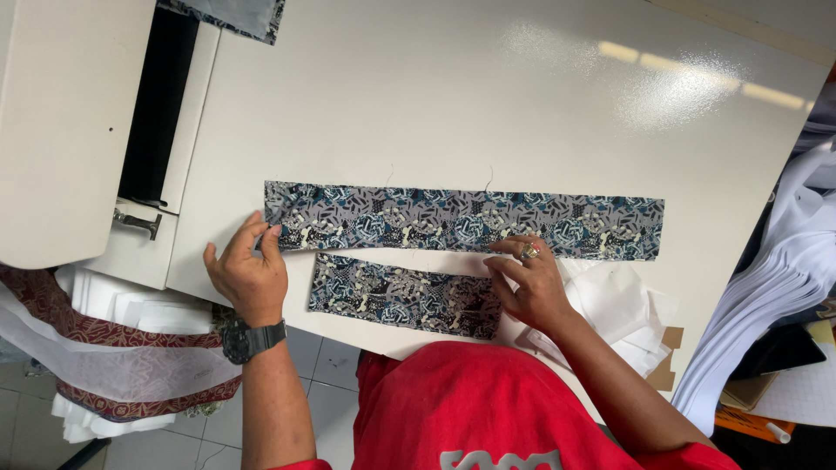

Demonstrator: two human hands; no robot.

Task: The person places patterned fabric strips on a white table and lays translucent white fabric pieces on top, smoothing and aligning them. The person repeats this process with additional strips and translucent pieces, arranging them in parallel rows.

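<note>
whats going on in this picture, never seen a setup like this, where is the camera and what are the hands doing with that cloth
There is one picture, taken by a camera worn on the person's head, looking straight down, so you see their own arms and red shirt. On the white table lie two strips of patterned blue, grey and black cloth: a long strip and below it a short strip. The left hand, with a dark watch on its wrist, presses flat on the long strip's left end. The right hand, wearing a ring, touches both strips with its fingertips. Nothing is lifted. White fabric pieces lie beside the right hand, and a cream machine stands at the left.
</note>
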